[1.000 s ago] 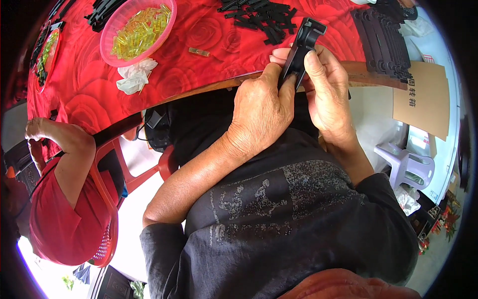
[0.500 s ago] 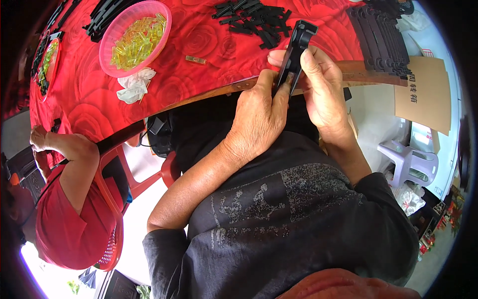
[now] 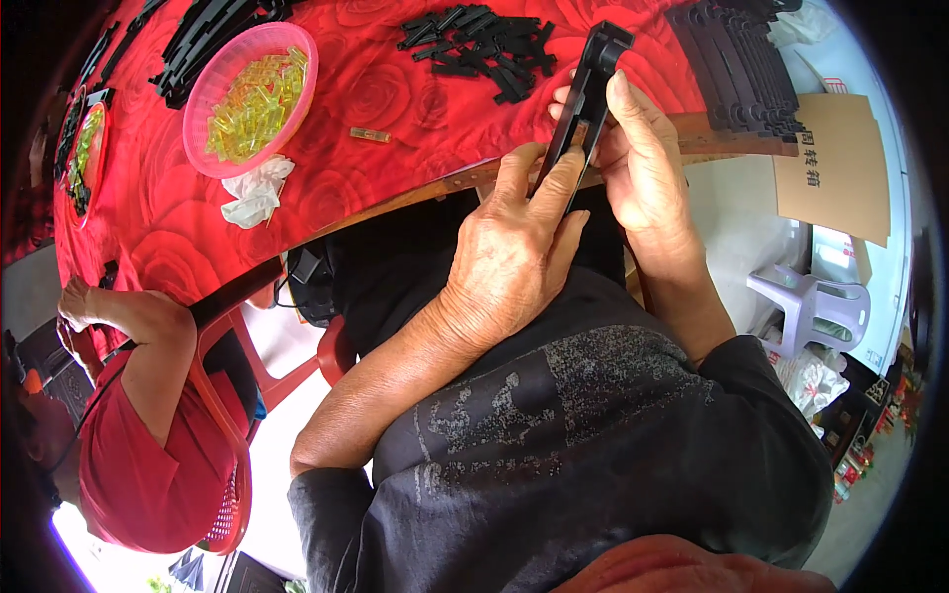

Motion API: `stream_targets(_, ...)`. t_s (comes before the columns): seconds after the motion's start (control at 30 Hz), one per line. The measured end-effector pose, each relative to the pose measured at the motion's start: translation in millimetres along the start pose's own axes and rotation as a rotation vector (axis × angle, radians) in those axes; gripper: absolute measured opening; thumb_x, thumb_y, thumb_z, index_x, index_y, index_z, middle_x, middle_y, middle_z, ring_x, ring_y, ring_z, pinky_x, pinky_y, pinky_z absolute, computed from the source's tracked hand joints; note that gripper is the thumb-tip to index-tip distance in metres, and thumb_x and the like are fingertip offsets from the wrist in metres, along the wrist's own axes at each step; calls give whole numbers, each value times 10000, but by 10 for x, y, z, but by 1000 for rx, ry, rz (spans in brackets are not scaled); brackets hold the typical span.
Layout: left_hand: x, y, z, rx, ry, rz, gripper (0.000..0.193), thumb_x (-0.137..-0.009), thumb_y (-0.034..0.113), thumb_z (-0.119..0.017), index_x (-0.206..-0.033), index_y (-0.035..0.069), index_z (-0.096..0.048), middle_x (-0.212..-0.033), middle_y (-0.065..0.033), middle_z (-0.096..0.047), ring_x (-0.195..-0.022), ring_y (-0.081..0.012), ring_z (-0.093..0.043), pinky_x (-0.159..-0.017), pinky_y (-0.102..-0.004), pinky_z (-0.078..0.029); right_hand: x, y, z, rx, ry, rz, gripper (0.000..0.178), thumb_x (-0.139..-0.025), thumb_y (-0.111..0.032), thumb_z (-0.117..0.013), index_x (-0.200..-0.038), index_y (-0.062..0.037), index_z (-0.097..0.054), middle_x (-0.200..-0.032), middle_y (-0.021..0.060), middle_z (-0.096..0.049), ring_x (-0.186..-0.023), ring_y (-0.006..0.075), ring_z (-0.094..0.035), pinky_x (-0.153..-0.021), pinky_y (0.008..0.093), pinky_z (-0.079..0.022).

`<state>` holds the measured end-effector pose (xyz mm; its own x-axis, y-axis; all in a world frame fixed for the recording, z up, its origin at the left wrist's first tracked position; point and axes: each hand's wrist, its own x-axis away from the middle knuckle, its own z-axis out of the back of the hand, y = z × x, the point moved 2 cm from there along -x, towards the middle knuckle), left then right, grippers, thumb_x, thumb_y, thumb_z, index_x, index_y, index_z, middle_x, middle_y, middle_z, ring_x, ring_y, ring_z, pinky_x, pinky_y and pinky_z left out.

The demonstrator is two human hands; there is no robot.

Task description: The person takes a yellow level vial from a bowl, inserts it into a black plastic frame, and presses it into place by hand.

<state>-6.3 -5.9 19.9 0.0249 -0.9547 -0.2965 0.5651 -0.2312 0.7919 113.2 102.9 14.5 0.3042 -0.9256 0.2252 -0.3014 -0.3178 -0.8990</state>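
Note:
Both hands hold a long black plastic part (image 3: 598,67) with a hooked far end, tilted over the table's near edge. My left hand (image 3: 504,252) grips its near end, index and middle fingers laid along it and thumb to the right. Cupped around the right side is my right hand (image 3: 650,178), its thumb on the part and some fingers hidden behind. A small amber piece (image 3: 580,132) shows in the part's channel, just beyond my left fingertips. One loose clear yellow block (image 3: 370,134) lies on the red cloth.
A pink basket (image 3: 198,99) holds many similar yellow blocks, beside crumpled white tissue (image 3: 255,193). Short black strips (image 3: 484,44) lie heaped at the back; long black parts (image 3: 736,74) are stacked right. A person in red (image 3: 148,455) sits left. Right are cardboard (image 3: 840,168) and a purple stool (image 3: 811,306).
My left index and middle fingers have stretched forward along the black part, and its thumb now shows apart at the right. The part has shifted slightly farther away.

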Motion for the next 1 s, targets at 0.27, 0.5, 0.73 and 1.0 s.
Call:
stream_targets(0.27,-34,-4,-23,89,-58,30,621,-817,62,-659,-1389,-8,-430,-1179,-268,-511,-954,-418,-626,-767,-443,-561,24,15,-25,-5,1,0,244,-960,-322,-638,-986,-83,-677,-836,-26,-647,-702,55,-581,-581,208,-447)
stream_targets(0.5,-68,-9,-12,101,-98,35,647,-811,45,-637,-1408,-18,-394,-1152,-272,-517,-960,-432,-607,-796,-454,-548,31,-15,-5,127,10,-33,292,-960,-322,-630,-1056,-48,-666,-931,16,-673,-785,88,-624,-649,241,-515)
stream_targets(0.73,-89,-24,4,164,-28,19,630,-794,29,-664,-1382,-6,-439,-1087,-239,-577,-963,-398,-625,-839,-426,-525,22,61,-28,-19,-84,-29,308,-983,-336,-594,-1064,-47,-663,-923,5,-664,-813,76,-614,-710,243,-519)
stream_targets(1.0,-57,-41,-1,224,19,35,504,-794,42,-681,-1277,-2,-545,-1037,-226,-604,-837,-396,-656,-723,-426,-559,2,63,-79,-272,-142,-104,465,-1018,-380,-495,-1197,42,-574,-1043,135,-661,-1020,260,-659,-956,402,-529)
